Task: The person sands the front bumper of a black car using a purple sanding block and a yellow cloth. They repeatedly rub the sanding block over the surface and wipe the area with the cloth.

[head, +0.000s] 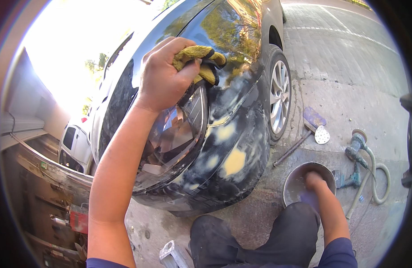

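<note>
My left hand grips a bunched yellow-and-black cloth or knit glove above the headlight of a black car. Beside that headlight, the car's bumper shows dull sanded areas and pale yellow filler patches. My right hand reaches down into a round metal basin on the ground at my right knee. Its fingers are hidden or blurred inside, so what they hold does not show. Something purplish, blurred, lies low in the basin near my wrist.
Right of the basin are a cordless power tool and a sander with a looped hose. A hammer, a perforated white pad and a purple cloth or pad lie near the front wheel. A grey metal object stands left of my knees.
</note>
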### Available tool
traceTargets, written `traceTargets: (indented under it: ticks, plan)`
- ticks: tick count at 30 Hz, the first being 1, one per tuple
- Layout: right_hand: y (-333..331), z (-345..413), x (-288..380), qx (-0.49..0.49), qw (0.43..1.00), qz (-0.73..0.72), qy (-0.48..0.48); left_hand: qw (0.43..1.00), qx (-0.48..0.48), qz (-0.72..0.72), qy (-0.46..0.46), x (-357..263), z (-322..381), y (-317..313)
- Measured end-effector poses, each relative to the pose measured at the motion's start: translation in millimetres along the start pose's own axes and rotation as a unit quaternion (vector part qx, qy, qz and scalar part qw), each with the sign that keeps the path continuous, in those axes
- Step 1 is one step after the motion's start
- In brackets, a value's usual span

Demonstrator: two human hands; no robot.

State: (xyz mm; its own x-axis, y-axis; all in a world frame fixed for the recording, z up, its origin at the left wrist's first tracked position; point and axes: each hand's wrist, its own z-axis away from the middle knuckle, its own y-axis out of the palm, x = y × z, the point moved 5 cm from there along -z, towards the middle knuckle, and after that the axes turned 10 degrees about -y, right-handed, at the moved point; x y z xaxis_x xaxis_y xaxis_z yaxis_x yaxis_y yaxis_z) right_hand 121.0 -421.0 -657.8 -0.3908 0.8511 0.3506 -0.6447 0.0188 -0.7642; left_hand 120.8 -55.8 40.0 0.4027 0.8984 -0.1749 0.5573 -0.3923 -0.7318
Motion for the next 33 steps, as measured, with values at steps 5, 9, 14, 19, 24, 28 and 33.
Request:
traceTargets:
  ticks: [5,9,14,19,24,28,33]
  plan:
    - [-89,71,47,-0.186,0.978,-0.083,-0.049,0.998,-0.005,-0.035,0.056,2,0,0]
    - [-170,141,90,-0.327,0.936,-0.113,-0.072,0.997,-0.014,-0.044,0.054,4,-1,-1]
    - [-256,205,187,-0.603,0.787,-0.115,-0.064,0.998,-0.009,-0.056,0.04,5,-3,-1]
    - [-276,195,299,-0.628,0.687,-0.328,-0.16,0.998,-0.001,-0.04,0.047,10,-4,0]
    - [-273,161,347,-0.661,0.693,-0.211,-0.198,0.997,-0.011,-0.029,0.067,10,-4,-1]
    - [-269,123,339,-0.638,0.661,-0.345,-0.192,0.998,0.009,-0.031,0.049,9,-4,-4]
    - [-276,108,331,-0.624,0.659,-0.392,-0.15,0.999,0.02,-0.016,0.046,7,-5,-6]
